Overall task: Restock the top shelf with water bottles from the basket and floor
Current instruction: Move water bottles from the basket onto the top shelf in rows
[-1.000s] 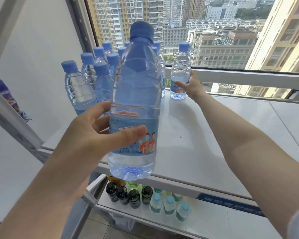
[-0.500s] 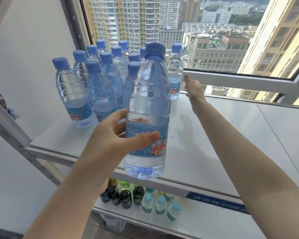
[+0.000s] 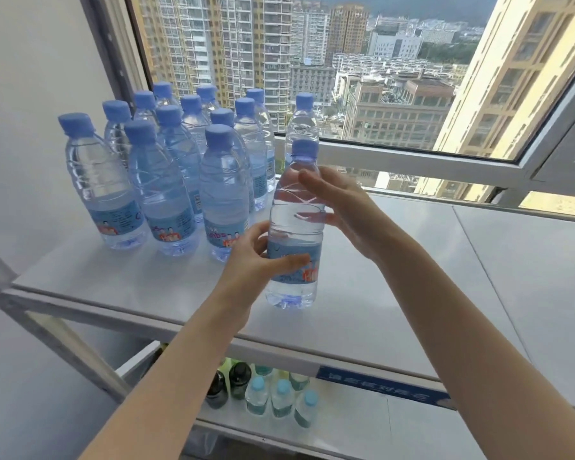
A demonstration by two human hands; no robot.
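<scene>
Holding: my left hand [image 3: 256,260] grips the upright water bottle [image 3: 296,227] at its label.
My right hand [image 3: 342,214]: fingers spread, touching its shoulder.
Place: top shelf [image 3: 495,260].

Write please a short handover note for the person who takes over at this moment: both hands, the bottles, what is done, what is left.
Left hand grips the held bottle at its label; right hand touches its upper body with loose fingers.
Held bottle is upright, base at or just above the top shelf, right of the bottle cluster; a lone bottle stands by the window.
Done: cluster stocked.
Left: set this bottle down, let go, fetch more. Basket and floor are out of view.
</scene>
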